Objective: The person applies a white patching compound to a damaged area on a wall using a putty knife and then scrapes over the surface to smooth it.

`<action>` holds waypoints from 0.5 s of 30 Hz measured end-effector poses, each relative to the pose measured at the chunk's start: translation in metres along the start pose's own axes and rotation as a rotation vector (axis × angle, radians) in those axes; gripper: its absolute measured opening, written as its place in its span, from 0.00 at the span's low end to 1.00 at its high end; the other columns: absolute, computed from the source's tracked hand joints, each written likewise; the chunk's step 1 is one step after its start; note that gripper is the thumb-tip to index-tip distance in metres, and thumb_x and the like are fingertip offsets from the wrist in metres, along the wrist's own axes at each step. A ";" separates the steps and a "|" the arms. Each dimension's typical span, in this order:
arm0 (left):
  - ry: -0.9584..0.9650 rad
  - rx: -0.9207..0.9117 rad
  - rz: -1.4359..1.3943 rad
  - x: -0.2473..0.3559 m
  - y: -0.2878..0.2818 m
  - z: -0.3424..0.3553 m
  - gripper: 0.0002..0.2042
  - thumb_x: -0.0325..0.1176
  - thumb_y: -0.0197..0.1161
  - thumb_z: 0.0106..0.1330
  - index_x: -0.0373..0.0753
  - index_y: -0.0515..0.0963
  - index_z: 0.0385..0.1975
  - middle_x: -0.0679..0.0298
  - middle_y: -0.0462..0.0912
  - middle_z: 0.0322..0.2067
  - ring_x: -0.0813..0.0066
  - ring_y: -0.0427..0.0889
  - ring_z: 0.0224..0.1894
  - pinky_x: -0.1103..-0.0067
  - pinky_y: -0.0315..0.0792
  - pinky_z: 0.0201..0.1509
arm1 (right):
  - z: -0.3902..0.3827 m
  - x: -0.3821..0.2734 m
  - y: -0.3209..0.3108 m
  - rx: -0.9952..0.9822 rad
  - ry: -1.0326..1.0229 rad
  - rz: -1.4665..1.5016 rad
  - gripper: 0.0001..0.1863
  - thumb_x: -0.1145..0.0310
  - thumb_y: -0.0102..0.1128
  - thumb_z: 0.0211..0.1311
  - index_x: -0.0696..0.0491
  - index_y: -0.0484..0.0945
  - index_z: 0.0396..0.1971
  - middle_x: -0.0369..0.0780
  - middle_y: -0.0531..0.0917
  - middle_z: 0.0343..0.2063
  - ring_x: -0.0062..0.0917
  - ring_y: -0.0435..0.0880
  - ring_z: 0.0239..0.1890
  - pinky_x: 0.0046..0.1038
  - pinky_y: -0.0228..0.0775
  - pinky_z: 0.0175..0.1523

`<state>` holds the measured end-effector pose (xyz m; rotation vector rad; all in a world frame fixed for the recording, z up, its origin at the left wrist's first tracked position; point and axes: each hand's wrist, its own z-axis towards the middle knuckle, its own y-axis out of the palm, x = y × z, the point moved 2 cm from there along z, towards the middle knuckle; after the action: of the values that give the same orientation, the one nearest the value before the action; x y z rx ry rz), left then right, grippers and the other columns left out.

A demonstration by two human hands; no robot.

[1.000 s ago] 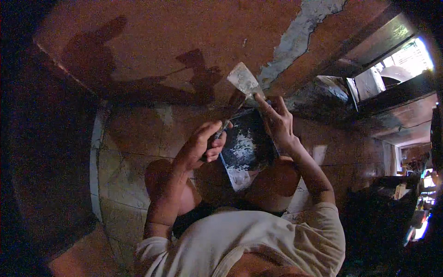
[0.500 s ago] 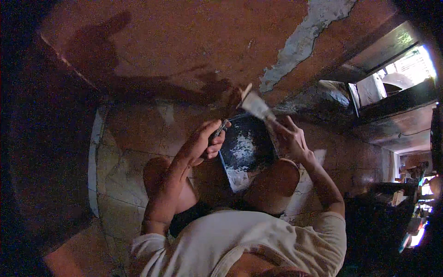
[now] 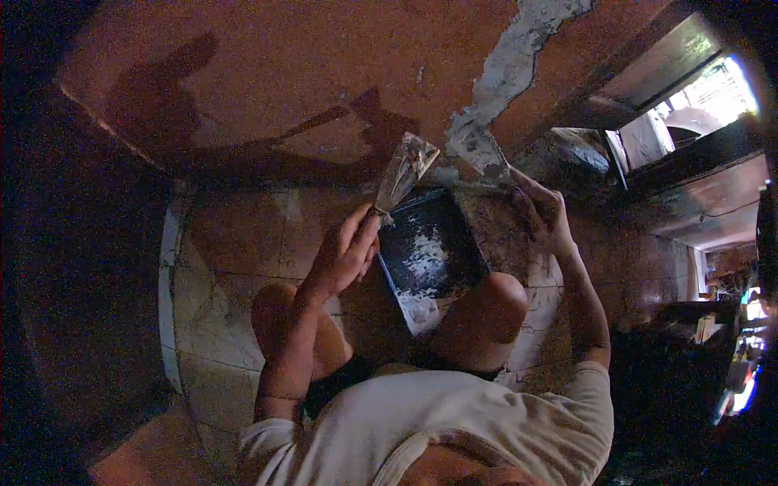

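Note:
My left hand is closed round the handle of a putty knife, its wide blade pointing up and smeared with pale material. To the right, my right hand grips a second putty knife. That blade lies at the lower end of a rough grey strip on the reddish-brown wall; whether it presses on the wall I cannot tell. Below and between my hands a black rectangular tray or board with a blue edge sits by my knees, white residue on its surface.
Tiled floor spreads round my bent legs. A pale narrow edge runs along the left. At the upper right is a bright window opening with a dark ledge. Dark clutter stands at the right.
The right putty knife has moved away from the left one, up and right to the grey strip. My left hand has turned, so its knife blade now shows broadly and points up.

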<state>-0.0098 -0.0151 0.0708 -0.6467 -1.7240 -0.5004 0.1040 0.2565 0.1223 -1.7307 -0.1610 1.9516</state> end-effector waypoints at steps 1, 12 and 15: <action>-0.025 -0.038 0.002 0.007 -0.001 -0.003 0.11 0.39 0.42 0.65 0.38 0.65 0.32 0.73 0.61 0.12 0.88 0.59 0.10 0.87 0.56 0.11 | 0.000 -0.001 0.001 -0.015 -0.027 -0.080 0.17 0.75 0.43 0.57 0.62 0.66 0.47 0.45 0.73 0.45 0.20 0.69 0.48 0.23 0.58 0.52; -0.046 -0.128 -0.017 0.005 -0.006 -0.005 0.10 0.39 0.42 0.64 0.40 0.65 0.33 0.73 0.60 0.12 0.88 0.58 0.11 0.87 0.55 0.12 | -0.004 0.026 0.001 -0.046 0.274 0.111 0.18 0.73 0.45 0.58 0.61 0.65 0.48 0.43 0.75 0.43 0.18 0.69 0.44 0.22 0.60 0.50; -0.041 -0.109 0.000 0.008 -0.005 -0.007 0.10 0.39 0.42 0.64 0.39 0.65 0.34 0.72 0.61 0.12 0.87 0.59 0.11 0.87 0.55 0.12 | -0.003 0.022 0.005 -0.075 0.241 0.074 0.18 0.73 0.46 0.58 0.61 0.65 0.49 0.42 0.75 0.42 0.16 0.69 0.43 0.21 0.60 0.50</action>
<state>-0.0096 -0.0222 0.0800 -0.7392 -1.7445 -0.5871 0.1041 0.2617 0.1008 -2.0301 -0.0866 1.7890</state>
